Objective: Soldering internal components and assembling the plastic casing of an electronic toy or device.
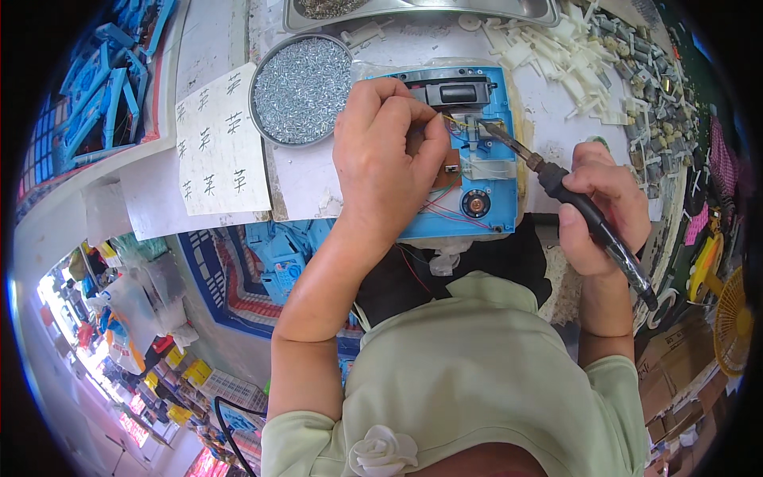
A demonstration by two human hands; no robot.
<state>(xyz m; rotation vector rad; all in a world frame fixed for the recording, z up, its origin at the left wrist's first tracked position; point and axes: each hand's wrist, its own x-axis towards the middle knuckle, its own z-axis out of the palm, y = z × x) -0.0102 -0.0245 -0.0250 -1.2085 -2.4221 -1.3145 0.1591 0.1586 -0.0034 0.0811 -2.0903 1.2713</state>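
Observation:
My right hand [606, 195] grips a soldering iron [584, 205] by its black handle. The iron's metal tip points left into a blue plastic housing [494, 219] lying on the table. Over the housing's left side, my left hand [385, 155] has thumb and forefinger pinched together near thin yellow wires, close to the tip; what is between the fingers is hidden. Inside the housing are a black rectangular part [463, 93], a small brown circuit board [449, 168] and a round black speaker [476, 204]. Red and teal wires run beside the speaker.
A round tray [254, 99] of small metal pieces stands left of the housing, beside a handwritten sheet [222, 151]. White plastic parts [556, 52] and small grey parts [648, 119] lie at right. A metal tray [509, 6] is at the back. Crates hold blue housings [99, 95].

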